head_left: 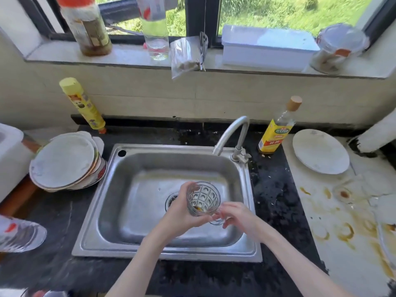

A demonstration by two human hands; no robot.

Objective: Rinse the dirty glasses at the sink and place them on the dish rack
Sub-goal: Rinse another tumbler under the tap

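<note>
A clear patterned glass (pixel 203 198) with a handle and a little brown liquid at its bottom is held upright over the steel sink (pixel 137 213), near the drain (pixel 171 200). My left hand (pixel 182 211) grips the glass round its left side and base. My right hand (pixel 235 213) is at the glass's lower right, fingers curled at the handle. The tap (pixel 232 136) stands at the sink's back right; no water runs from it. A second dirty glass (pixel 346 190) stands on the stained white counter to the right. I see no dish rack in view.
A stack of dirty plates (pixel 66 161) sits left of the sink, a white plate (pixel 320 151) on the right counter. A yellow-label bottle (pixel 276 127) stands by the tap, a yellow tube (pixel 82 103) at back left. Bottles, a bag and containers line the windowsill (pixel 128 56).
</note>
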